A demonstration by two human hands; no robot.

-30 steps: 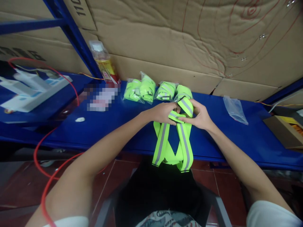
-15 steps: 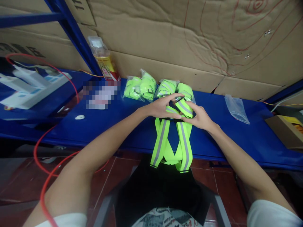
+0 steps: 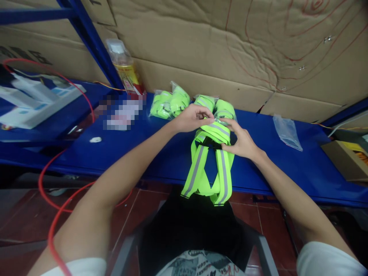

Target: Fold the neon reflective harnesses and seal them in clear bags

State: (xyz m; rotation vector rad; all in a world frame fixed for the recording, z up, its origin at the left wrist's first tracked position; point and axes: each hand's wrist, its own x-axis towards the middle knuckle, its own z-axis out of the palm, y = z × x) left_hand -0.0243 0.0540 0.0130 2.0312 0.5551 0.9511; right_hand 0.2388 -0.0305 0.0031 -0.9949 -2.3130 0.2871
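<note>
Brown cardboard (image 3: 178, 46) backs the bench, creased, with red curved lines drawn on its right part; a blue table (image 3: 267, 157) runs below it, above a red tiled floor (image 3: 129, 220).

On my feed, the green strap (image 3: 214, 132), with its grey stripe, is partly coiled, and the coil lies between the two hands at the middle of the table. A black piece (image 3: 211, 143) crosses the coil's near side. From there I trace two broad lengths running toward the wearer, their ends past the table's front edge, over dark clothing (image 3: 195, 226).

Right hand (image 3: 241, 141): I log it as gripping the coil's right side, thumb at the lower part beside the black piece, fingers at the upper part, the coil between them. Left hand (image 3: 192, 118): fingers curled, thumb at the coil's upper left edge; I cannot tell whether it pinches the strap or only rests against it.

Just behind the hands I count four bagged green straps (image 3: 161, 106) standing in a row near the cardboard, the left hand overlapping part of the row. To their left I note a bottle (image 3: 126, 73) with a yellow and red label. Well to the right, a clear bag (image 3: 287, 132) lies flat on the table, with an open box (image 3: 343, 159) farther right.
</note>
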